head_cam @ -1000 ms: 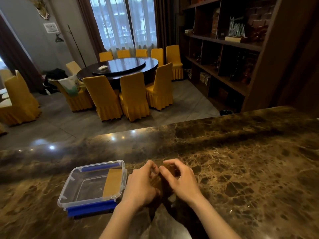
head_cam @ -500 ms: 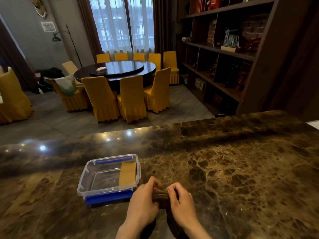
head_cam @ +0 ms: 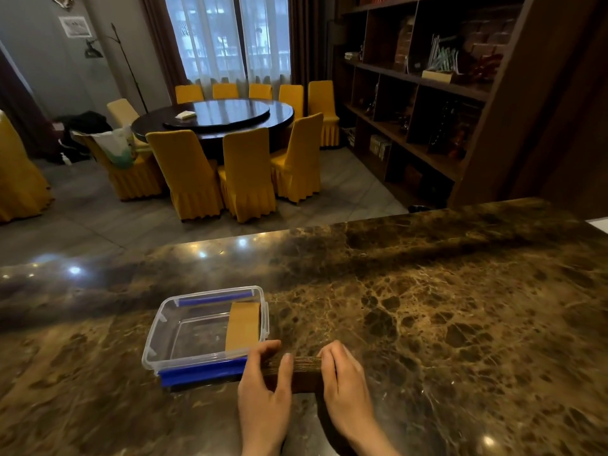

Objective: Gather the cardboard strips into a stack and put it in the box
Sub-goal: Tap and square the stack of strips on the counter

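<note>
Both hands squeeze the stack of cardboard strips [head_cam: 304, 373] on edge on the desk [head_cam: 427, 324]: left hand [head_cam: 263, 386] & right hand [head_cam: 345, 380] at its ends, just right of the box [head_cam: 158, 343]. One strip [head_cam: 242, 325] leans inside.

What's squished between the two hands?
A stack of cardboard strips, held on edge between the left hand and the right hand, just beside the clear plastic box. The head view shows it.
</note>
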Available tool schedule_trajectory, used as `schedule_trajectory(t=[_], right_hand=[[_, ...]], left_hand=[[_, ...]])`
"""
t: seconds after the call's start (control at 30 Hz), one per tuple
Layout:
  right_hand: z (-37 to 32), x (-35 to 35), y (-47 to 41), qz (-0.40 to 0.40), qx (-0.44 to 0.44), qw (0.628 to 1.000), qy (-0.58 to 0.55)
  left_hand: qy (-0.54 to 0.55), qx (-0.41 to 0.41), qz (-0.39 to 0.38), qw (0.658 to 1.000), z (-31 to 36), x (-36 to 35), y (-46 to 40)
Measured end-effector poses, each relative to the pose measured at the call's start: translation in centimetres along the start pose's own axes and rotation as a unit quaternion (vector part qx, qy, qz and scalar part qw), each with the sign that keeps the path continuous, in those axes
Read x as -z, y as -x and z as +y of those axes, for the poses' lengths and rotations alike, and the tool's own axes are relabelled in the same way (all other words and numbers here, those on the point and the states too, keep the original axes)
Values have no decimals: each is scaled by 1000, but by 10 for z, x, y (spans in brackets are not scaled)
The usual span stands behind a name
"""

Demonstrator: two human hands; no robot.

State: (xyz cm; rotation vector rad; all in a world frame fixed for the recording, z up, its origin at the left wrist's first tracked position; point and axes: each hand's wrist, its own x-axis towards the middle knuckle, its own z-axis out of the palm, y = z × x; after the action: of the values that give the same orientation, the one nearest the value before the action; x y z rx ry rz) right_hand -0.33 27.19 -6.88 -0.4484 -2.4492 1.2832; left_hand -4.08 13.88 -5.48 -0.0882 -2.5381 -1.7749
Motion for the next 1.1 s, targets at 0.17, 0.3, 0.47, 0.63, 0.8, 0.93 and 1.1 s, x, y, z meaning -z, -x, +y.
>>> schedule_trajectory(t=[0.17,0.3,0.47,0.63,0.8,0.93,1.1], right_hand=[[-2,-1,4,12,1,1000,-3],[-7,-4,2,24,-34,998,-45],[-7,-6,-3,50,-92,986,-130],[0,-6,-2,35,-96,982,-160],[4,-9,1,53,-58,993,-86],[0,-10,-3,52,-116,980,-151],[3,-4,-5,51,-114,972,-199]], left_hand=[[62,49,61,995,5,-15,3],[109,100,104,984,7,-24,-2],[112,97,93,985,11,-29,-2],[119,101,87,984,1,-27,6],[128,115,83,982,-3,-28,4],[160,114,91,976,5,-32,1],[128,72,60,987,10,-30,-7]])
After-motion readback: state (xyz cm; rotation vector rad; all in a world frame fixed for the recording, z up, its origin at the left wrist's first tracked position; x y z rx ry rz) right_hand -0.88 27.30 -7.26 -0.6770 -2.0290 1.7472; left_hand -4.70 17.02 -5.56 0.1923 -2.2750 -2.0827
